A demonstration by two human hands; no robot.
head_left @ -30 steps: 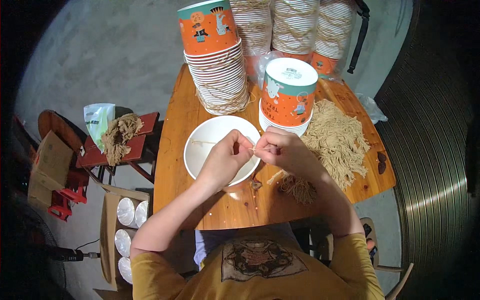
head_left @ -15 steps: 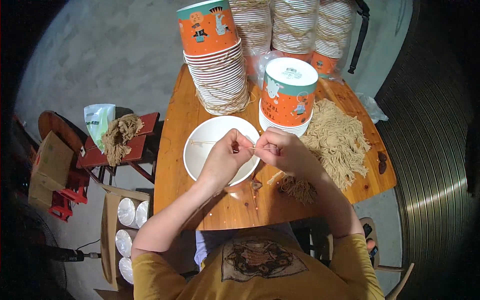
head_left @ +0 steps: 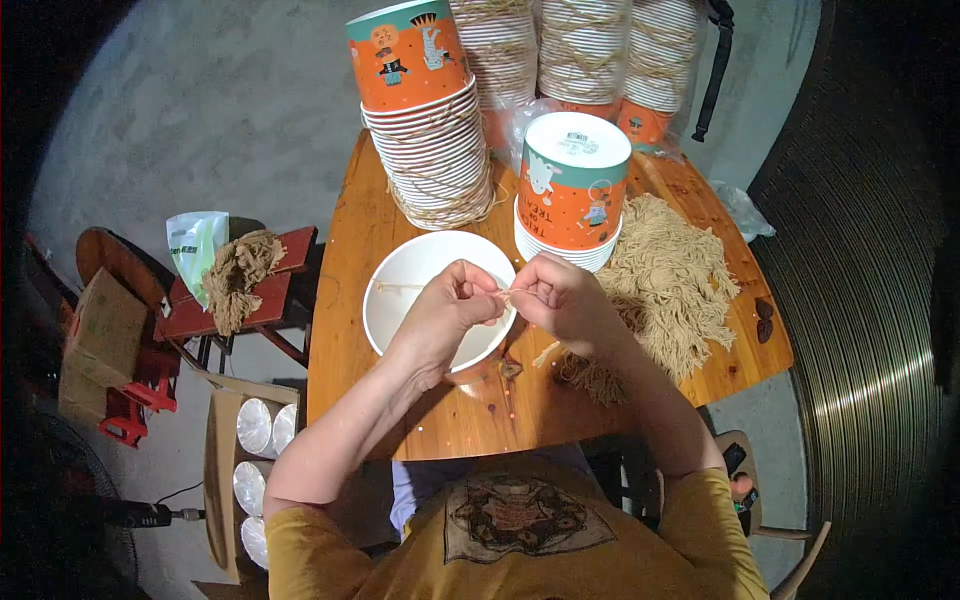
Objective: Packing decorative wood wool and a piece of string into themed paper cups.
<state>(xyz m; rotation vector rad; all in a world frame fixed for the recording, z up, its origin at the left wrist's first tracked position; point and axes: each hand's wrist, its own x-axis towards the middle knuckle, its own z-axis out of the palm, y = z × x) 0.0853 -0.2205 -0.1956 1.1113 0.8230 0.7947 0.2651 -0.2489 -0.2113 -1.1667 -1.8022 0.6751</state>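
A white paper bucket [head_left: 395, 325] stands on the wooden table in front of me, its mouth facing up. A short length of tan cord [head_left: 398, 287] shows against its inner left side. Over the bucket's right rim, my left hand [head_left: 450, 310] pinches thin cord between thumb and fingers. My right hand [head_left: 565, 305] is closed on cord too, its fingertips almost touching those of the left. Where they meet, the cord looks looped or crossed, but the fingers partly hide it. Right of my right hand lies a heap of loose tan cords [head_left: 680, 275].
Upside-down orange buckets [head_left: 572, 205] stand behind my right hand. A tall bucket stack [head_left: 430, 150] with cords rises behind the white bucket, and bagged stacks [head_left: 585, 50] stand at the back. The table edge [head_left: 480, 445] is near me; a carton of wrapped white rolls [head_left: 222, 480] sits lower left.
Both hands stay over the right rim, with their fingertips shifted slightly. The right fingers are more curled around the cord. The whole view has moved a little.
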